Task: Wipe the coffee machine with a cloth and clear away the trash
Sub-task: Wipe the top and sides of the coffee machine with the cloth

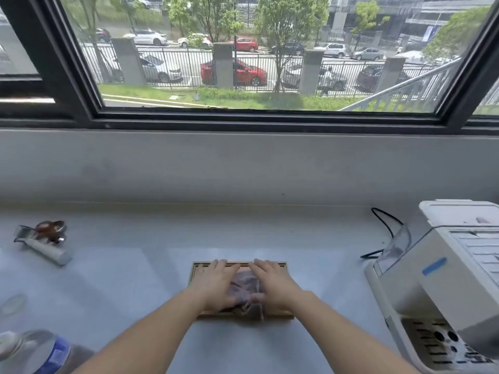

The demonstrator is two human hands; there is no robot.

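A purple-grey cloth (247, 288) lies crumpled on a small wooden slatted tray (280, 265) at the middle of the counter. My left hand (214, 286) and my right hand (272, 283) both rest flat on the cloth, fingers stretched toward the window, pressing it onto the tray. The white coffee machine (442, 287) stands at the right edge, with a blue tape strip on its side and a drip grate at the bottom. A crumpled grey wrapper with a brown piece of trash (44, 240) lies at the far left of the counter.
A black cable (383, 225) runs behind the coffee machine. A plastic bottle with a blue label (40, 352) sits at the bottom left corner. A grey wall and a large window rise behind the pale counter (121, 279).
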